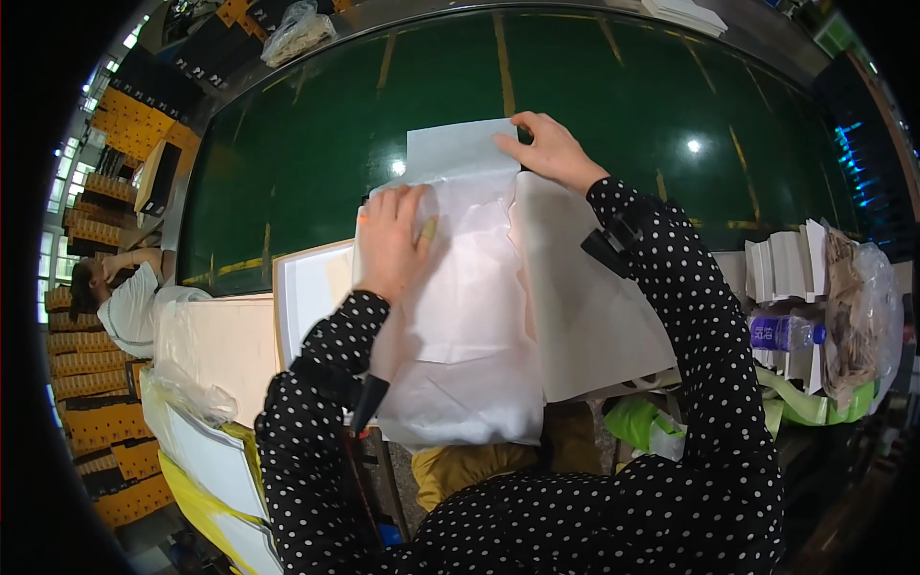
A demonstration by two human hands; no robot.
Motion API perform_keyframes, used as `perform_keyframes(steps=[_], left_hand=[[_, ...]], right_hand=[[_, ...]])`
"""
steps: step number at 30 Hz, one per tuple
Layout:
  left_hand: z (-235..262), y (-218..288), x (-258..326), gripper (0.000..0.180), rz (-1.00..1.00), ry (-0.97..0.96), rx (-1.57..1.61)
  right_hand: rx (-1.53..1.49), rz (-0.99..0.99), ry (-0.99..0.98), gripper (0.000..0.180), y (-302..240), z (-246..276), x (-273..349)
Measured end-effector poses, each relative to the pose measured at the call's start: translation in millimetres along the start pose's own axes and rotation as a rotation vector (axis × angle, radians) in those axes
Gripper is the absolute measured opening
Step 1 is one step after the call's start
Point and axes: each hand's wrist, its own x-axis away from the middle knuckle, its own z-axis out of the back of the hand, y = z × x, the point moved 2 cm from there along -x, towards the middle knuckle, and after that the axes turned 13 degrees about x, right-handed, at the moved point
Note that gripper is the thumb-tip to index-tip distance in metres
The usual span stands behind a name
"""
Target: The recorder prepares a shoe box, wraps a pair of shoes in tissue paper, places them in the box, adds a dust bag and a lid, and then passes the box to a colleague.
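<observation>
My left hand [391, 240] lies flat with spread fingers on a sheet of white tissue paper [470, 297] that covers a package in front of me. My right hand [548, 149] reaches further out and pinches the far edge of a pale sheet [460, 149] at the top of the pile. A beige flat bag or board [585, 307] lies beside the tissue, under my right forearm. Both sleeves are black with white dots. What the tissue wraps is hidden.
A white open box [309, 287] sits left of the tissue. A wide green conveyor belt [613, 105] runs behind. On the right stand stacked white cards [781, 264], a water bottle [786, 333] and a plastic bag [862, 307]. Another person [120, 292] sits at far left among orange and black boxes.
</observation>
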Motion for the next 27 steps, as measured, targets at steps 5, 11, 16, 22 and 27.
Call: perform_keyframes(steps=[5,11,16,22,27], left_hand=[[18.9,-34.6,-31.6,0.039,-0.433,-0.066,-0.377],[24.0,-64.8,-37.6,0.016,-0.180,-0.298,-0.286],[21.3,-70.1,-36.7,0.015,-0.138,-0.299,-0.239],[41.7,-56.9,-28.6,0.056,-0.100,-0.205,-0.170],[57.2,19.2,19.3,0.042,-0.031,-0.424,0.145]], right_hand=[[0.458,0.827,0.307,0.040,-27.6,-4.2,25.6],[0.576,0.695,0.034,0.027,-25.3,-6.9,14.1],[0.441,0.713,0.041,0.032,-17.2,-8.9,8.4],[0.436,0.771,0.230,0.043,-30.6,7.1,25.0],[0.172,0.583,0.189,0.038,-48.2,50.8,125.1]])
